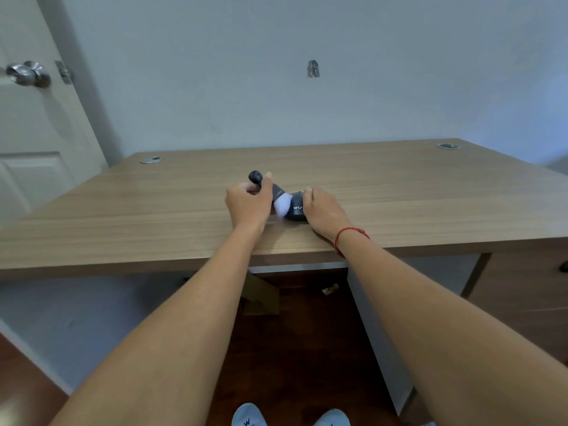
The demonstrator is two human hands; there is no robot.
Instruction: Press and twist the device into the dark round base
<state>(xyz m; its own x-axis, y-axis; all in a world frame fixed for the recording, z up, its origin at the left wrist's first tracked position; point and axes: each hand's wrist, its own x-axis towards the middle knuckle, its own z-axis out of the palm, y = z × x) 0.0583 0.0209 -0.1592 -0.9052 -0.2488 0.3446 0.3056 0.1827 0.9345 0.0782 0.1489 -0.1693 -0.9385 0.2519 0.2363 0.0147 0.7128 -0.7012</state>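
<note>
- Dark grey plastic forms the handle of a small brush with a soft white bristle head [270,192], which the person's left hand [247,204] grips with curled fingers near the middle of the wooden desk [399,192].
- White bristles touch the near left side of a black rounded computer mouse with white lettering [296,209]; the right hand [322,210] holds the mouse, fingers curled over its far side.
- By its look the brush is light, stiff in the handle and soft at the tip, best held at mid-handle.
- Smooth and hard, the mouse could slip, so a grip across its sides seems best.
- Count: one brush, one mouse, two hands, two round metal cable grommets [151,160] at the far corners of the desk, one red string bracelet [350,233] on the right wrist.
</note>
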